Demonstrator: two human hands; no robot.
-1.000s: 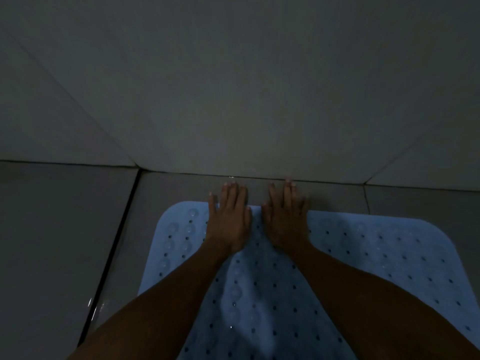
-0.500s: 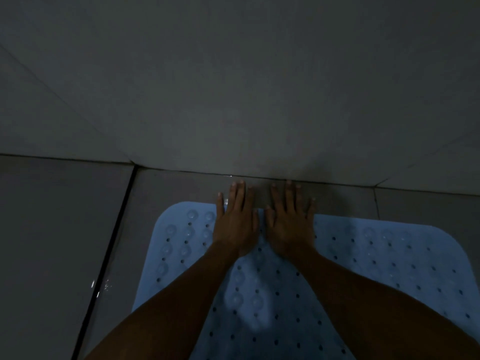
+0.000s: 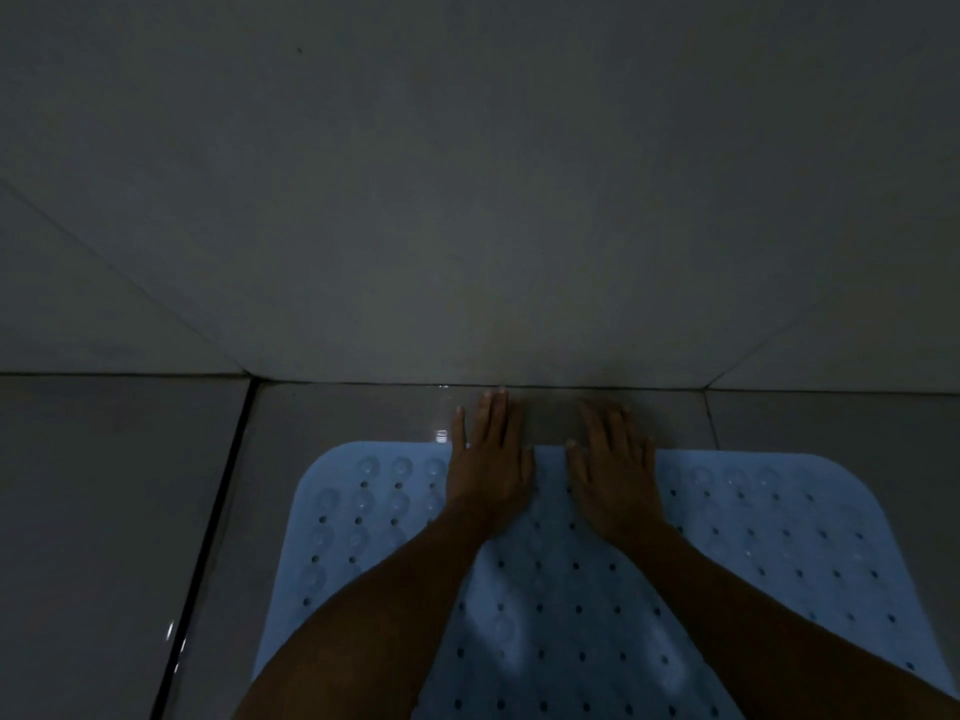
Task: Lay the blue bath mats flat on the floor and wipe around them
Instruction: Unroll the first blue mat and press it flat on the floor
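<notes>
Head view: both flat hands, left hand [image 3: 491, 472] & right hand [image 3: 613, 475], are pressing blue bath mat [image 3: 753, 553] onto floor [image 3: 119, 511], lower frame; wiping not started.

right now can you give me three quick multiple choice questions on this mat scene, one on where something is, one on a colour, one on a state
1. Where do the fingertips of both hands reach?
A. past the mat's far edge onto the floor tile by the wall
B. onto the mat's near corner
C. up on the wall

2. What colour is the mat?
A. green
B. light blue
C. red

3. How are the hands?
A. curled into fists
B. pinching the mat's edge
C. flat, fingers straight, pressing down

Answers:
1. A, the left hand and right hand lie across the far edge of the mat, fingers on the floor tile.
2. B, the mat shows pale blue with dark holes and suction cups.
3. C, both palms lie flat with fingers extended, no grip on anything.
</notes>
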